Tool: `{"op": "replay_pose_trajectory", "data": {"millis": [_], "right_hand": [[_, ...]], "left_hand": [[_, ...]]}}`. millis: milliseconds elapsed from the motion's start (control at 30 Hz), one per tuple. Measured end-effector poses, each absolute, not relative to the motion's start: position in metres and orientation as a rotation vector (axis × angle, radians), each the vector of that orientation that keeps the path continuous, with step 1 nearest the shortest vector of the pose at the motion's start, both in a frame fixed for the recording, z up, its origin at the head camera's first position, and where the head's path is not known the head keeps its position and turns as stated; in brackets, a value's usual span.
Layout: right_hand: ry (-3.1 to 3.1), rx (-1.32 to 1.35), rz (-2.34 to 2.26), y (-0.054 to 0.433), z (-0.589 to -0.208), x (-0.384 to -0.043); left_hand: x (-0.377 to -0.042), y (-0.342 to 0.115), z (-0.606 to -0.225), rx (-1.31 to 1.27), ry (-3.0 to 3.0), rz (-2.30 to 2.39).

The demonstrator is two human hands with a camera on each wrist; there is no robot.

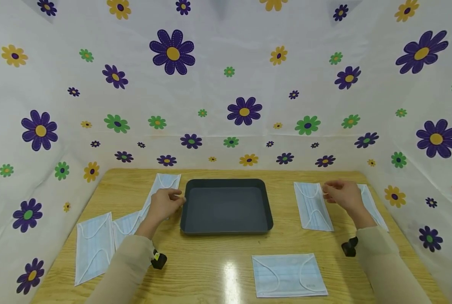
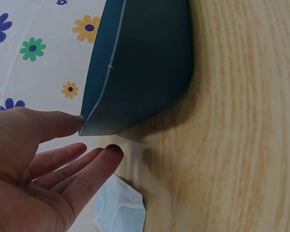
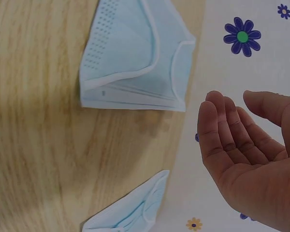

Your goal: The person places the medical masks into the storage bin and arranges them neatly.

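A dark grey rectangular tray (image 1: 226, 211) lies on the wooden table. At its left rim is my left hand (image 1: 167, 203), fingers spread a little from the thumb and nothing between them. In the left wrist view the thumb tip meets or nearly meets the tray's corner; I cannot tell whether it touches. On the right, my right hand (image 1: 343, 195) hovers over the table with relaxed, slightly bent fingers, holding nothing. It is nearest to a light blue face mask (image 1: 312, 207) with white ear loops. Another face mask (image 1: 371, 207) is partly hidden behind the right wrist.
Several more masks lie about: one mask (image 1: 94, 247) at the far left, one mask (image 1: 125, 228) beside it, one mask (image 1: 165, 182) behind the left hand, and one mask (image 1: 289, 275) at the front. A flower-patterned white cloth (image 1: 211, 93) surrounds the table (image 1: 199, 270).
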State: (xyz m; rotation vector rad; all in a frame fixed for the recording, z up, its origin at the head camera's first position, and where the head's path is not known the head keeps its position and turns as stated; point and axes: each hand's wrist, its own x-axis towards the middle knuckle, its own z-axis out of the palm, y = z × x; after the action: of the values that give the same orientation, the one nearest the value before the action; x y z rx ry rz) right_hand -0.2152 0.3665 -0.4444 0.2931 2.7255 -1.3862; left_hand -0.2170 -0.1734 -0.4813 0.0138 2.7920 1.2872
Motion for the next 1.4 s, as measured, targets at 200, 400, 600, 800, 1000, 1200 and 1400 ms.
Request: {"op": "replay_pose_trajectory", "data": {"millis": [200, 400, 600, 800, 1000, 1200, 1400], "right_hand": [[2.720, 0.337, -1.361, 0.373, -0.456, -0.213], [2.699, 0.397, -1.341, 0.379, -0.463, -0.212], [2.712, 0.423, -1.262, 0.383, -0.468, -0.208], [2.720, 0.443, -1.229, 0.385, -0.474, -0.207], [2.705, 0.463, -1.216, 0.386, -0.481, -0.210], [2.718, 0.494, -1.169, 0.384, -0.483, -0.212], [2.746, 0.505, -1.127, 0.382, -0.484, -0.213]], "left_hand": [[-0.217, -0.172, -0.489, -0.006, 2.776, 1.304], [-0.218, -0.171, -0.492, -0.003, 2.752, 1.345], [-0.218, -0.171, -0.493, -0.001, 2.712, 1.383], [-0.219, -0.172, -0.494, 0.015, 2.698, 1.394], [-0.219, -0.174, -0.494, 0.014, 2.637, 1.447], [-0.217, -0.175, -0.492, 0.016, 2.621, 1.451], [-0.218, -0.174, -0.492, 0.013, 2.616, 1.451]]}}
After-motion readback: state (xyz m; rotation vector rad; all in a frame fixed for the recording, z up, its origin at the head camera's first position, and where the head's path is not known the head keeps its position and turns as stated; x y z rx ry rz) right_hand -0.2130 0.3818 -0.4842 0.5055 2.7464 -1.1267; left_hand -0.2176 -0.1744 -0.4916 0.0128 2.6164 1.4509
